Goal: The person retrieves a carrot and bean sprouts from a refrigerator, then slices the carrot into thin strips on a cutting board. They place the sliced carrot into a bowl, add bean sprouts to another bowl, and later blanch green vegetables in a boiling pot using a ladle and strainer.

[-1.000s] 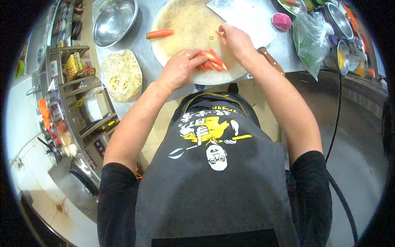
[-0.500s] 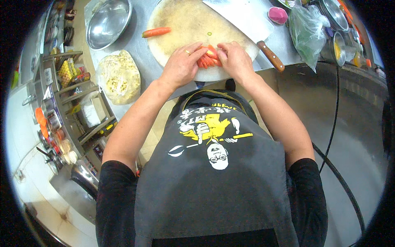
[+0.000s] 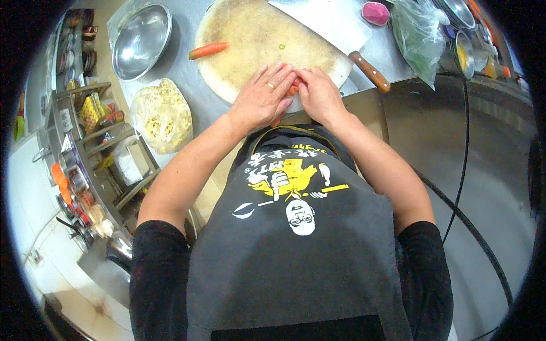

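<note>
My left hand (image 3: pixel 263 98) and my right hand (image 3: pixel 319 95) close in from both sides on a small pile of orange-red carrot slices (image 3: pixel 294 88) at the near edge of a round cutting board (image 3: pixel 250 28). The left fingers lie long across the pile, and a bit of carrot shows below the left thumb. Curled fingers of the right hand press against the slices from the other side. Most of the pile is hidden under both hands. A carrot piece (image 3: pixel 208 50) lies at the board's left, and a small green ring (image 3: pixel 281 46) near its middle.
A cleaver (image 3: pixel 330 25) with a wooden handle lies across the board's right edge. On the metal table (image 3: pixel 122 94) are a steel bowl (image 3: pixel 142 42), a bag of yellowish food (image 3: pixel 162 116), a pink piece (image 3: pixel 375 13) and a bag of greens (image 3: pixel 418 42). Shelves (image 3: pixel 108 136) stand left.
Both hands have drawn closer together and slid slightly toward me over the carrot slices. The left hand now covers much of the pile. The whole view has shifted a little.
</note>
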`<state>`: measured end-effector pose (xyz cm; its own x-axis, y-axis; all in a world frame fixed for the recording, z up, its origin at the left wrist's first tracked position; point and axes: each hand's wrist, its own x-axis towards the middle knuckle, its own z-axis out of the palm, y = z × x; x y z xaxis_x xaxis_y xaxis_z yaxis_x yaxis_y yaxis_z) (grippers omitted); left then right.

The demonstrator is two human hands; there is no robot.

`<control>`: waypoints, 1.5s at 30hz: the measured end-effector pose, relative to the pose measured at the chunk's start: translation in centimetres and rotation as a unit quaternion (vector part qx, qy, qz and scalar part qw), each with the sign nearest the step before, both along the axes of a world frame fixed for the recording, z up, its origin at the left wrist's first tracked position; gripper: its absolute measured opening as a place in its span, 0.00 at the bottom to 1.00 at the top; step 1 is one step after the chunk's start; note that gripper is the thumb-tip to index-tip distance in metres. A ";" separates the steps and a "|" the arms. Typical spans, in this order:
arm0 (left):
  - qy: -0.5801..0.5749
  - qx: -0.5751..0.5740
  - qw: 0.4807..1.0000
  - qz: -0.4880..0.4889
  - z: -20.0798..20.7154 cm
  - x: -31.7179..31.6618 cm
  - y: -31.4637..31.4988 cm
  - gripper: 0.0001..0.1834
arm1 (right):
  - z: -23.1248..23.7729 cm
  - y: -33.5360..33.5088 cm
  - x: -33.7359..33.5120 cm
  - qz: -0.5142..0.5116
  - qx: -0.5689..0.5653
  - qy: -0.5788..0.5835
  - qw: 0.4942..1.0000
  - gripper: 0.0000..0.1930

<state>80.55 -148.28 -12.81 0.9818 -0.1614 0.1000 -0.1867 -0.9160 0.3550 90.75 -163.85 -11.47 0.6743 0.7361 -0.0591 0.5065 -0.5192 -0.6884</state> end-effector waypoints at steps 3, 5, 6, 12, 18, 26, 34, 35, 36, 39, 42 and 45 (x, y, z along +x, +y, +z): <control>0.005 0.012 1.000 -0.020 0.4 -0.2 0.3 0.32 | -0.1 -0.8 0.0 -0.009 0.038 0.036 0.999 0.15; -0.001 0.016 0.999 -0.030 0.2 0.1 0.6 0.31 | -0.2 -1.0 0.0 -0.034 0.050 0.062 0.996 0.15; -0.005 0.006 0.999 -0.031 0.0 0.1 0.6 0.31 | -0.2 -1.0 -0.1 -0.048 0.050 0.057 0.996 0.15; -0.046 -0.056 0.997 0.029 -0.5 0.0 1.1 0.25 | 1.0 -2.4 -0.3 -0.106 0.008 0.057 0.993 0.11; -0.104 -0.143 0.971 0.164 -0.4 -2.1 3.6 0.19 | 2.2 -2.9 -4.9 -0.051 -0.167 0.255 0.951 0.20; -0.085 -0.133 0.983 0.099 -0.4 -3.7 3.5 0.15 | -2.7 -1.7 -9.2 -0.145 0.049 0.482 0.863 0.15; -0.120 -0.138 0.972 0.145 -0.3 -3.4 3.7 0.16 | 4.1 -0.2 -7.0 0.008 -0.149 0.073 0.986 0.14; -0.122 -0.137 0.970 0.157 -0.2 -3.6 3.6 0.16 | 4.2 0.9 -6.4 0.026 -0.169 0.055 0.984 0.14; -0.124 -0.137 0.968 0.168 -0.1 -4.0 3.4 0.17 | 4.1 2.1 -5.8 0.044 -0.189 0.036 0.980 0.14; -0.103 -0.136 0.972 0.163 -0.1 -4.9 2.8 0.17 | 4.8 3.2 -4.3 0.056 -0.235 0.006 0.970 0.13; -0.092 -0.123 0.976 0.156 0.2 -4.9 2.3 0.17 | 4.1 2.2 -2.7 -0.030 -0.196 -0.017 0.980 0.13; -0.102 -0.108 0.977 0.152 -0.1 -4.2 1.9 0.15 | 2.2 0.8 -1.5 -0.091 -0.118 -0.043 0.988 0.14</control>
